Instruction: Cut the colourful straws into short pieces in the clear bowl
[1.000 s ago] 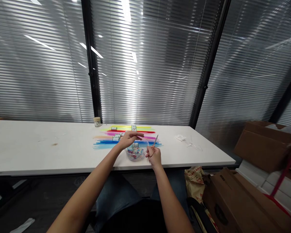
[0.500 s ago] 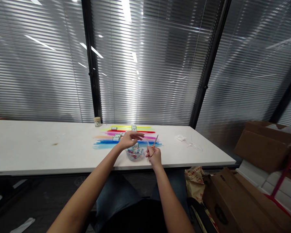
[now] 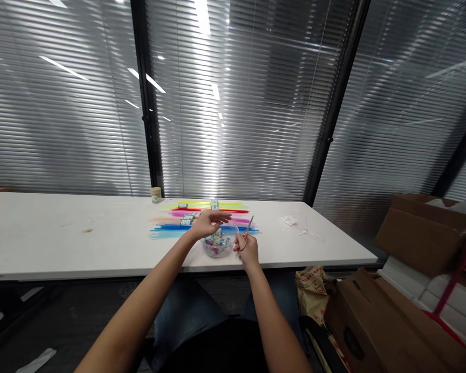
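My right hand (image 3: 247,251) is closed around a pair of scissors (image 3: 248,226) with rose-gold handles, blades pointing up and away. My left hand (image 3: 208,224) hovers above a clear bowl (image 3: 216,253), its fingers stretched out toward the right. Small multicoloured pieces, mostly blue, red and white, fill part of the bowl. A thin clear curved strand or edge (image 3: 236,226) shows between the two hands; what it belongs to I cannot make out. Behind the bowl lie bundles of long thin coloured strips (image 3: 166,228) in blue, pink, red and yellow, with white paper labels on them.
The white table (image 3: 112,248) runs along windows with blinds. A small lidded jar (image 3: 156,195) stands at its back edge. Crumpled white material (image 3: 289,220) and a clear looped cord (image 3: 310,234) lie at the right. Cardboard boxes (image 3: 368,316) and a paper bag (image 3: 312,290) stand beside me.
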Motion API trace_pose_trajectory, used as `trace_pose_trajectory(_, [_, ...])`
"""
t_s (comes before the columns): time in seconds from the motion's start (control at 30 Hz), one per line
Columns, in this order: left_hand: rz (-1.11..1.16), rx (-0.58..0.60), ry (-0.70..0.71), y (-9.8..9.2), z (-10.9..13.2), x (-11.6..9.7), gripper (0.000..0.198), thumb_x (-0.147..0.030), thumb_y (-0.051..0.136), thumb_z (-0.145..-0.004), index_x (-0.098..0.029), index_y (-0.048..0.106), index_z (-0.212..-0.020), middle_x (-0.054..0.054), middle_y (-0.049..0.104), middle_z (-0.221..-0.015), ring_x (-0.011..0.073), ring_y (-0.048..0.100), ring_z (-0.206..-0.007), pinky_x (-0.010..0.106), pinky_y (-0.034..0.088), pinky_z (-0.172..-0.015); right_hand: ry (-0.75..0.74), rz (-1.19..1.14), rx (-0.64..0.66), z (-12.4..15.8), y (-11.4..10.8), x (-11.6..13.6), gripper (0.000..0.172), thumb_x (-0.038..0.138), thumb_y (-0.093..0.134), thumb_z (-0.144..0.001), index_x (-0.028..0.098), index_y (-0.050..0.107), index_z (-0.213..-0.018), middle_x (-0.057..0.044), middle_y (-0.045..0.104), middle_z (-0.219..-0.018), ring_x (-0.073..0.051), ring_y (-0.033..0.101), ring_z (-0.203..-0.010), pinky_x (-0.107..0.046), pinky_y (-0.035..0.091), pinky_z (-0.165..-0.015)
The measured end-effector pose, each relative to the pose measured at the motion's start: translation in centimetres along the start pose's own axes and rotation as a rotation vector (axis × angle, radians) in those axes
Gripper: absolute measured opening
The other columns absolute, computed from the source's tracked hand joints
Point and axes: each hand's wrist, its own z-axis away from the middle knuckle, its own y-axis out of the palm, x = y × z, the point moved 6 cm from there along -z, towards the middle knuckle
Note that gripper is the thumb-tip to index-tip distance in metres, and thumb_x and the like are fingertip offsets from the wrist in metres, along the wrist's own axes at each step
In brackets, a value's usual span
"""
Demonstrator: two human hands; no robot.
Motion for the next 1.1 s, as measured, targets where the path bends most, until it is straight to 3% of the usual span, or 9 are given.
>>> trace_pose_trajectory(1.1, [0.030, 0.011, -0.091, 0.0, -0.1, 0.7, 0.031, -0.026, 0.065, -0.076, -0.011, 0.069, -0.104, 0.014, 0.070, -0.102, 0.0230, 0.068, -0.091, 0.039, 0.057, -0.084, -0.009, 0.007, -0.004, 0.1, 0.0, 0.0, 0.027, 0.036, 0.058, -0.073, 0.019, 0.052, -0.053, 0.004, 0.050, -0.037, -0.007, 0.033, -0.030, -0.021, 0.027, -0.037])
